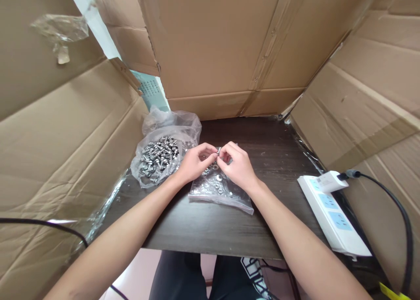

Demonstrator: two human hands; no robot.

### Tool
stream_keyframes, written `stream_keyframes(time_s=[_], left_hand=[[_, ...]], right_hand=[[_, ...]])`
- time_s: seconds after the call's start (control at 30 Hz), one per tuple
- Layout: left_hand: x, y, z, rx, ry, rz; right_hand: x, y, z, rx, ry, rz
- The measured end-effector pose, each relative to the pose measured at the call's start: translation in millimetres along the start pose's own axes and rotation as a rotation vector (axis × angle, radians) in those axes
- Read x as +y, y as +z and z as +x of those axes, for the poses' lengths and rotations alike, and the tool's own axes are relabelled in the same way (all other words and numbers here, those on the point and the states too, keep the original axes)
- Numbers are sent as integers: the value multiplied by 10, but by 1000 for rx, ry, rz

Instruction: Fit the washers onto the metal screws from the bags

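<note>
My left hand and my right hand meet fingertip to fingertip over the table. Pinched between their thumbs and index fingers is a small silvery bolt, mostly covered by the fingers. Directly beneath lies a flat clear zip bag with loose washers and nuts on or in it; I cannot tell which. To the left of my left hand, an open plastic bag holds a heap of metal bolts.
Cardboard walls enclose the dark wooden table at the back and both sides. A white power strip with a plugged-in adapter and black cable lies along the right. Another crumpled plastic bag sits behind the bolts.
</note>
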State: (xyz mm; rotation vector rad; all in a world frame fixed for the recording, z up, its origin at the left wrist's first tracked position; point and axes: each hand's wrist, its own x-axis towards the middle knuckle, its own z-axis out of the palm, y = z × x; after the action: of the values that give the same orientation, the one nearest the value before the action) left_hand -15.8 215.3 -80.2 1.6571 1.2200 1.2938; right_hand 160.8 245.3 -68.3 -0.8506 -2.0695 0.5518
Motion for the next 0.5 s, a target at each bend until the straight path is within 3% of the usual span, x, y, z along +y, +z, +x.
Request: stream_keyframes(time_s=[0.1,0.23,0.5], left_hand=[[-11,-39,17,80,20,78],[-1,-80,45,209,20,123],[76,-123,129,249,-319,-425]], right_hand=[[10,-8,-1,-86,36,10],[-4,7,-17,-294,17,-56],[-46,51,-49,-470,-112,-290]])
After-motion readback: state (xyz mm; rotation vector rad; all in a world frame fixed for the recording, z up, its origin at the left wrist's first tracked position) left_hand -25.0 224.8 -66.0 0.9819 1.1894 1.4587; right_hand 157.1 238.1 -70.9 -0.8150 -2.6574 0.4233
